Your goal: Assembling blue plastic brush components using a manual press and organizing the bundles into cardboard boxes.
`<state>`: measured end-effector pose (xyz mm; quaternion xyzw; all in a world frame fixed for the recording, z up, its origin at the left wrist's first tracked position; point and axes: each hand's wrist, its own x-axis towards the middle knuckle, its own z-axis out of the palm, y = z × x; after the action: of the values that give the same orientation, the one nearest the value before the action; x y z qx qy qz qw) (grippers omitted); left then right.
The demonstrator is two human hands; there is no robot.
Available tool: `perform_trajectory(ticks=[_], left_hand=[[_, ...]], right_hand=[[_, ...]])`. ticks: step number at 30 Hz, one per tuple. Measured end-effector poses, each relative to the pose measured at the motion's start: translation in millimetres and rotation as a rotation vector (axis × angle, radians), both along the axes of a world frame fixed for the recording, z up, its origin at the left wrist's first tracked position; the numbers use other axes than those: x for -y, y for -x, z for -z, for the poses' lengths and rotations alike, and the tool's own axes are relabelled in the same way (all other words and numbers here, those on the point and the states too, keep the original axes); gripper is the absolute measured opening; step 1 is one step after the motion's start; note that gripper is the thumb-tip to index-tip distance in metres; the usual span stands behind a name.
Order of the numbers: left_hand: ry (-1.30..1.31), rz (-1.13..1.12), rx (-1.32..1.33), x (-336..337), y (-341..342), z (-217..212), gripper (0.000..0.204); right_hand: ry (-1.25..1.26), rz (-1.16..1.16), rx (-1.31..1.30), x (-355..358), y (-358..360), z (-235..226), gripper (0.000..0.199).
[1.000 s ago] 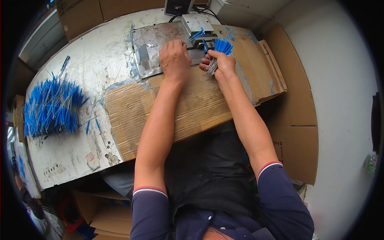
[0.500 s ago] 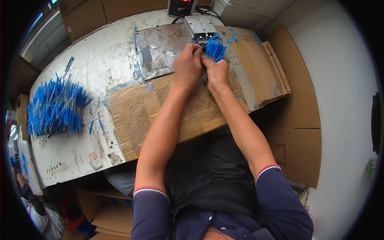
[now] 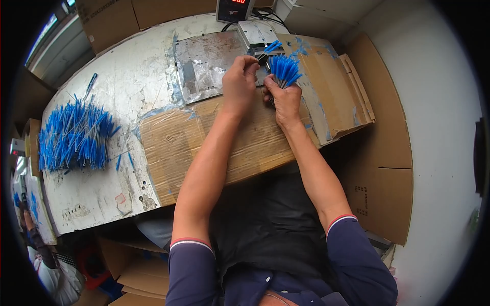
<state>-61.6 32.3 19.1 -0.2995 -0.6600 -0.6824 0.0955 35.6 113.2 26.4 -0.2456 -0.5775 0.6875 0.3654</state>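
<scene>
My right hand [image 3: 286,99] is closed around a bundle of small blue wire brushes [image 3: 284,69], bristle heads fanned out at the top and thin wire stems in the fist. Just to its left, my left hand [image 3: 241,76] pinches a couple of loose wire brushes [image 3: 273,47] by their stems. Their blue heads point up and right, in front of a small grey machine [image 3: 255,33] with a dark front part. A large heap of the same brushes [image 3: 76,135] lies at the left of the worktable.
Flattened cardboard [image 3: 199,148] covers the near part of the white worktable [image 3: 92,204]. Behind it is a worn metal plate [image 3: 206,66]. At the back stands a box with a red display [image 3: 234,10]. A cardboard box [image 3: 337,92] sits right; another person's arm [image 3: 30,224] shows far left.
My right hand has moved slightly right and down with the bundle, away from my left hand. The left hand stays almost in place, its loose brushes now apart from the bundle.
</scene>
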Motion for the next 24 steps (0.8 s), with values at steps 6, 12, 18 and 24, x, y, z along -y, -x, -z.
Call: perform_trajectory(ticks=[6, 12, 18, 24], left_hand=[[-0.049, 0.247, 0.305, 0, -5, -6, 0.006], [-0.039, -0.116, 0.207, 9, 12, -6, 0.013], [0.075, -0.302, 0.099, 10, 20, 0, 0.014], [0.095, -0.349, 0.055, 10, 21, 3, 0.012]], right_hand=[[-0.071, -0.16, 0.081, -6, -6, -9, 0.019], [0.022, -0.061, 0.124, -27, 0, -13, 0.013], [-0.043, -0.023, 0.216, -36, 13, -13, 0.017], [-0.061, 0.02, 0.17, -31, 11, -8, 0.016]])
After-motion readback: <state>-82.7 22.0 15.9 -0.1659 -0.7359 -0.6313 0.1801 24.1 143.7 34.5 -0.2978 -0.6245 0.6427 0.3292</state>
